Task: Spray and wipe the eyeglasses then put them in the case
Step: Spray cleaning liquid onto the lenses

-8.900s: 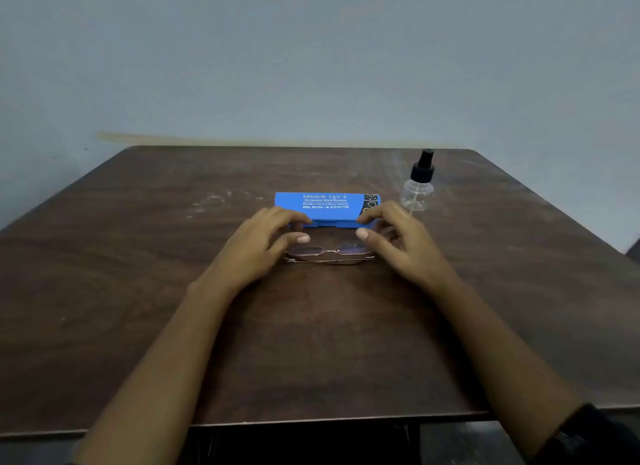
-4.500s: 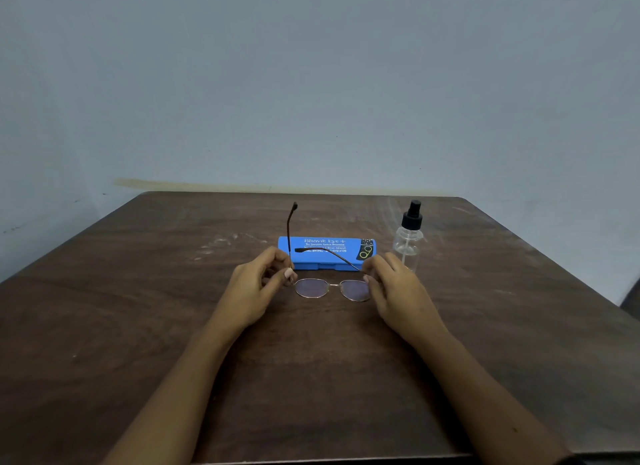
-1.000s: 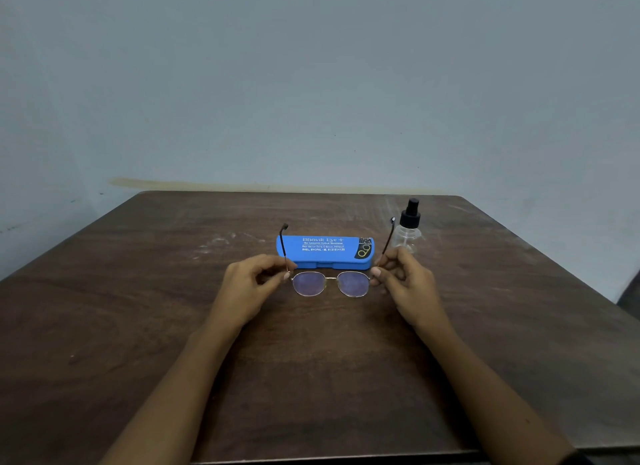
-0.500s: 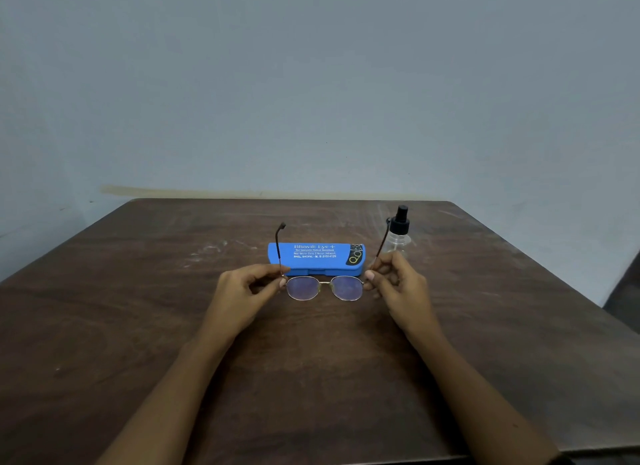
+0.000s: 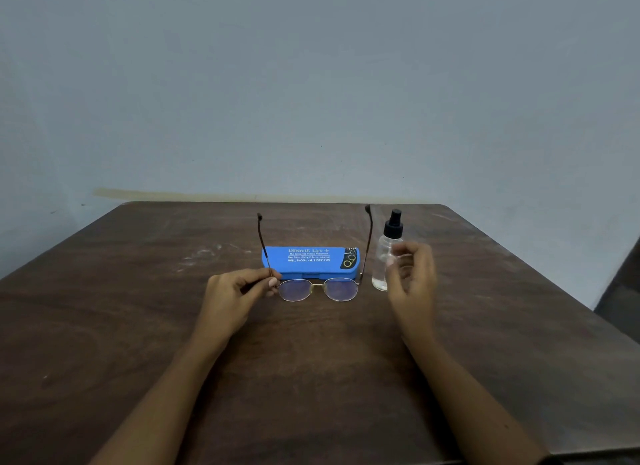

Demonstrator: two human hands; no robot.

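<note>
Above the table [image 5: 138, 326], left hand [image 5: 232, 293] pinches the eyeglasses [image 5: 317, 289]; right hand [image 5: 412, 277] hovers loosely open, empty

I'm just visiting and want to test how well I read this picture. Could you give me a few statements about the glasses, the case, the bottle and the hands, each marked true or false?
1. The blue case is shut. True.
2. Both hands hold the eyeglasses. False: only the left hand pinches them, at one hinge; the right hand is off them, open beside the spray bottle.
3. The eyeglasses' arms are folded. False: both stand unfolded, pointing up and away.
4. The spray bottle stands upright to the right of the case. True.
5. A wiping cloth lies on the table. False: none is visible.
</note>
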